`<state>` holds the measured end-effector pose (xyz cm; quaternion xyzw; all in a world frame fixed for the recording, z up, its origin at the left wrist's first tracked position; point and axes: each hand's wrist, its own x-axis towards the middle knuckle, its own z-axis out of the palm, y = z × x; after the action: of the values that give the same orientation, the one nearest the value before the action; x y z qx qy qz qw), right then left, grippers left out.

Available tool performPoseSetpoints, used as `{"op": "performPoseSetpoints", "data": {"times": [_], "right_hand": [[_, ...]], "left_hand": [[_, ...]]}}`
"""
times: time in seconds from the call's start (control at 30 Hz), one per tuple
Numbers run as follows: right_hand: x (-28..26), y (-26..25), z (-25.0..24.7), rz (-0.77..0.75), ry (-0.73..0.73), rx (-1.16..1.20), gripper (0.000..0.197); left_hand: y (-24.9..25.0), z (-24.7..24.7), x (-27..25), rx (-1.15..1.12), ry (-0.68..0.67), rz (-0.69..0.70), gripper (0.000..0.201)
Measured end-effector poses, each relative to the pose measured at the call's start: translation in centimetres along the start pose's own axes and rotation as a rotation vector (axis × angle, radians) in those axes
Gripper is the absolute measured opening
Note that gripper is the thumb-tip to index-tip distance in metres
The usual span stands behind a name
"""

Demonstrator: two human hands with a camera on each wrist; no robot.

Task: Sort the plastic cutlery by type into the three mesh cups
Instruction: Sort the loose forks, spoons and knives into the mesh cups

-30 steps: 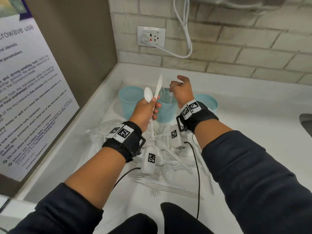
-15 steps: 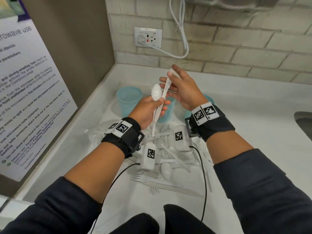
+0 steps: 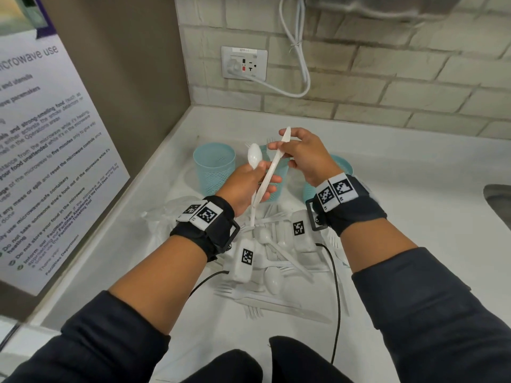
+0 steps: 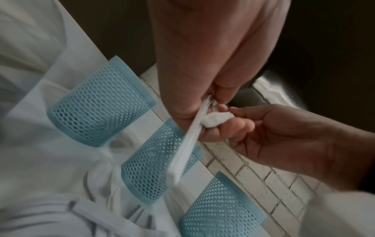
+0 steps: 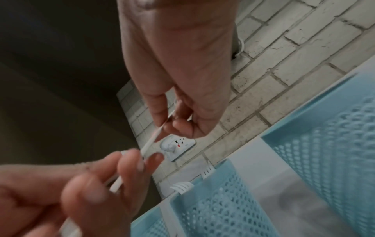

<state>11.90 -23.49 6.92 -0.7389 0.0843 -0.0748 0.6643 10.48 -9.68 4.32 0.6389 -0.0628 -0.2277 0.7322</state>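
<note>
My left hand (image 3: 261,182) grips two white plastic pieces upright: a spoon (image 3: 254,157) with its bowl up, and a knife (image 3: 272,168) leaning right. My right hand (image 3: 282,150) pinches the knife's upper part between thumb and fingers (image 5: 162,118). Both hands hover over the middle mesh cup (image 3: 278,186), which they mostly hide. Fork tines (image 5: 182,186) stick out of it. The left mesh cup (image 3: 214,167) looks empty. The right mesh cup (image 3: 341,165) sits behind my right wrist. Loose white cutlery (image 3: 279,269) is piled below my wrists.
The white counter (image 3: 414,205) runs into a corner: a brown panel with a notice (image 3: 41,150) on the left, a brick wall with a socket (image 3: 244,63) and cable behind. A sink edge (image 3: 497,200) shows at the right. Black cables (image 3: 336,286) cross the pile.
My right hand left the middle cup, reached over to the knife held in my left hand and now pinches its upper part. My left hand still holds spoon and knife.
</note>
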Motion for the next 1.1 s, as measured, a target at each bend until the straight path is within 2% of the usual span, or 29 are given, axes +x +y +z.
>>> {"op": "performPoseSetpoints", "data": {"times": [0.17,0.3,0.37,0.47,0.6,0.73,0.87,1.0,1.1], "right_hand": [[1.9,-2.3,0.6,-0.156,0.228,0.066,0.037],[3.7,-3.1,2.5,-0.304,0.369,0.071,0.033],[4.1,-2.7,4.2,-0.353,0.385,0.017,0.028],[4.0,-1.6,6.7,-0.397,0.310,-0.101,0.021],[3.4,0.4,8.9,-0.410,0.112,-0.386,0.021],[3.3,1.4,9.2,-0.357,-0.030,-0.529,0.026],[3.2,0.9,7.9,-0.335,0.013,-0.467,0.030],[2.8,-0.2,6.6,-0.421,0.119,-0.359,0.036],[1.9,-0.5,5.1,-0.466,0.091,-0.326,0.031]], "left_hand": [[-0.1,-0.6,-0.2,-0.083,0.242,0.055,0.026],[0.4,-2.4,0.0,-0.012,0.410,0.140,0.025],[0.4,-3.2,0.2,0.017,0.462,0.157,0.026],[0.6,-4.0,0.3,0.022,0.515,0.140,0.033],[0.7,-4.4,0.1,-0.033,0.557,0.092,0.055],[0.5,-4.9,0.2,-0.027,0.569,0.089,0.040],[0.2,-4.4,0.9,0.060,0.532,0.168,0.029],[0.1,-3.1,1.4,0.119,0.495,0.262,0.028],[0.8,-1.5,2.1,0.076,0.426,0.289,0.028]]}}
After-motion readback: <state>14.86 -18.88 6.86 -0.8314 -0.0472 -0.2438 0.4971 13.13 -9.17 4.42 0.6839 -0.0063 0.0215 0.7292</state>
